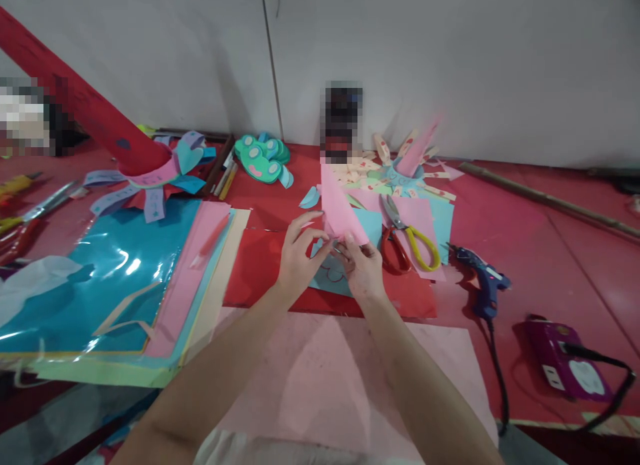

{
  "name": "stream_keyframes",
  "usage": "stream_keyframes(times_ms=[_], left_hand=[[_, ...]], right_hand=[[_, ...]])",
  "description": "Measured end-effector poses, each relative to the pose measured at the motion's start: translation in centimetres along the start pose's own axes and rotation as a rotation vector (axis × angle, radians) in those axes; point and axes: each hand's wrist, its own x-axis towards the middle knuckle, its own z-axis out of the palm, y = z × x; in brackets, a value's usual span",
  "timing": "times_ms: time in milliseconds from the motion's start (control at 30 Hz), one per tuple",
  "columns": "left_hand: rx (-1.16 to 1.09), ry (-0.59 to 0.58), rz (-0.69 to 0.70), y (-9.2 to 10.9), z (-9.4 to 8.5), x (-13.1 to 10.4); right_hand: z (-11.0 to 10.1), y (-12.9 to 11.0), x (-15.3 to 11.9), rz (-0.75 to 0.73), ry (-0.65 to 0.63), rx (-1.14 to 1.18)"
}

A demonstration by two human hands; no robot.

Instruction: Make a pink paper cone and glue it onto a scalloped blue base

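Observation:
A pink paper cone (pixel 340 208) stands point up between my two hands. My right hand (pixel 364 268) pinches its lower right edge between thumb and fingers. At the lower left edge, my left hand (pixel 299 255) has curved fingers, with thumb and fingertips closed on the paper. Beneath them lies a light blue sheet (pixel 333 278) with a drawn curvy outline, partly hidden by my hands. That sheet rests on a red sheet (pixel 260 268). Just right of the cone are scissors (pixel 410 235) with one red and one yellow handle. A small blue paper cut-out (pixel 310 197) lies left of the cone.
A blue glue gun (pixel 480 282) lies right, near a purple power socket box (pixel 565 362). Stacked coloured sheets under a plastic cover (pixel 133 272) fill the left. Behind are a green paper frog face (pixel 263 158), finished paper crowns (pixel 150 168) and a wooden stick (pixel 545 197).

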Motion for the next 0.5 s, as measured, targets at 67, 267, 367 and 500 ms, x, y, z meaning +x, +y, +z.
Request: stream_keyframes(times_ms=[67,267,367,500], left_hand=[[0.013,0.007,-0.022,-0.02,0.04,-0.04],[0.025,0.009,-0.077,-0.22,0.17,-0.11],[-0.019,0.009,-0.099,-0.22,0.21,0.01],[-0.076,-0.030,-0.123,-0.24,0.23,0.13]], right_hand=[[0.01,0.09,-0.02,-0.001,-0.006,0.009],[-0.07,0.38,0.02,-0.014,-0.025,-0.027],[-0.13,0.35,0.08,-0.007,-0.029,-0.021],[-0.22,0.16,0.19,0.002,-0.008,-0.006]])
